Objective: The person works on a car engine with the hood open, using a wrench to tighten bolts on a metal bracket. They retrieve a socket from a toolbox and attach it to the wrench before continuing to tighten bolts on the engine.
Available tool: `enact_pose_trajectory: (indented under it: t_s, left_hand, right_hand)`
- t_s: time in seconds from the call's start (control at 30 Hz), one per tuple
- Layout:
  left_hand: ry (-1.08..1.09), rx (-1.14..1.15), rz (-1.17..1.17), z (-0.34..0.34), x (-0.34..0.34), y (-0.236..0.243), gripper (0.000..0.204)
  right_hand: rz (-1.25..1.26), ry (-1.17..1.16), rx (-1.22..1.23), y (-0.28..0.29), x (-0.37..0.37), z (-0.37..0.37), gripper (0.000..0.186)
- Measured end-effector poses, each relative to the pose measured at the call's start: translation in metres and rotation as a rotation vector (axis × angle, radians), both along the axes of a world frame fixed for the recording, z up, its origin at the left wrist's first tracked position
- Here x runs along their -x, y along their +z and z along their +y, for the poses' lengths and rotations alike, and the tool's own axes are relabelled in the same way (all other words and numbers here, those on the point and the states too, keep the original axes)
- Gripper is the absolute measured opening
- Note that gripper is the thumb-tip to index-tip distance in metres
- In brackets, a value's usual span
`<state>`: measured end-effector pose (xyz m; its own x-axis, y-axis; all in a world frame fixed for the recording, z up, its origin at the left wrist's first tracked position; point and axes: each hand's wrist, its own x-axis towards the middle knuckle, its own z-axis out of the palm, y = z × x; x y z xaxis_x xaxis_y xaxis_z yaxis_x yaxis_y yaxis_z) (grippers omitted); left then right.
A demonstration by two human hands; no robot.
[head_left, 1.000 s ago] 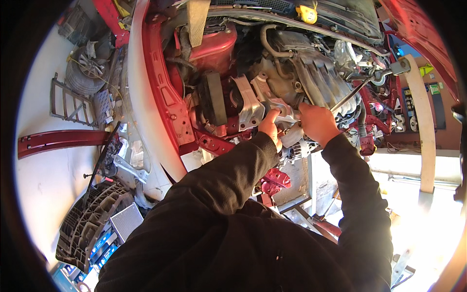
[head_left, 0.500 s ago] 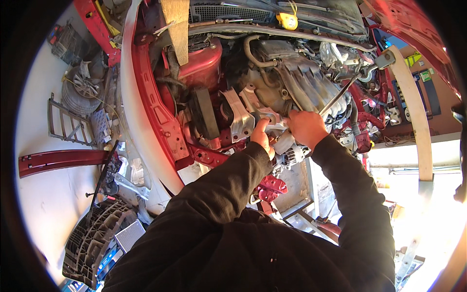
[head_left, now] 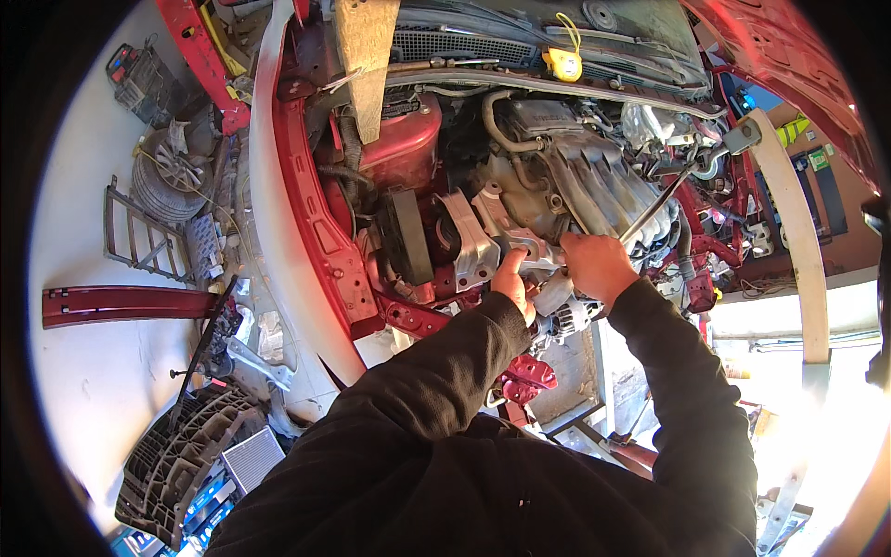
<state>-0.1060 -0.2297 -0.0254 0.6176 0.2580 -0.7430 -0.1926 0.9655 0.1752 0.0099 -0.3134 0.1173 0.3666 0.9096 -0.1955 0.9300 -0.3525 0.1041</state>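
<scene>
My left hand (head_left: 512, 281) grips near the end of a silver engine mount bracket (head_left: 505, 232), its thumb over the metal and its fingers partly hidden below. My right hand (head_left: 596, 266) is closed just right of the bracket, beside a grey cylindrical part (head_left: 554, 297); what it holds is hidden. A second pressed metal bracket (head_left: 469, 237) lies to the left, next to a black box (head_left: 404, 232). The ribbed intake manifold (head_left: 613, 181) is beyond my hands, crossed by a long metal bar (head_left: 654, 209). The alternator (head_left: 571, 320) shows below them.
The red car body (head_left: 317, 213) surrounds the engine. A wooden beam (head_left: 367, 56) hangs over its far left; a pale post (head_left: 794, 232) stands right. A yellow tape measure (head_left: 562, 63) rests near the windscreen. Along the left wall are a tyre (head_left: 162, 190), metal frame (head_left: 135, 232) and loose body parts (head_left: 130, 302).
The view has tilted, with the engine bay shifting down in the picture since half a second ago. Both hands remain in much the same place on the engine.
</scene>
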Motion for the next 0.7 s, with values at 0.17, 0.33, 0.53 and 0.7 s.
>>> enact_pose_trajectory:
  t_s: [0.17,0.33,0.53,0.7]
  left_hand:
    - [-0.001,-0.01,-0.001,0.0,0.0,0.0,0.033]
    - [0.019,-0.024,0.024,-0.002,-0.002,-0.002,0.04]
    - [0.001,-0.052,-0.004,-0.002,0.0,-0.001,0.042]
    - [0.001,-0.071,-0.011,-0.002,0.004,0.006,0.04]
  right_hand:
    - [-0.049,-0.046,0.12,0.008,0.005,0.008,0.022]
    - [0.058,0.091,0.008,0.066,-0.01,0.057,0.034]
    - [-0.011,0.215,-0.621,0.107,-0.067,0.242,0.032]
    - [-0.192,0.188,-0.344,0.083,-0.097,0.354,0.045]
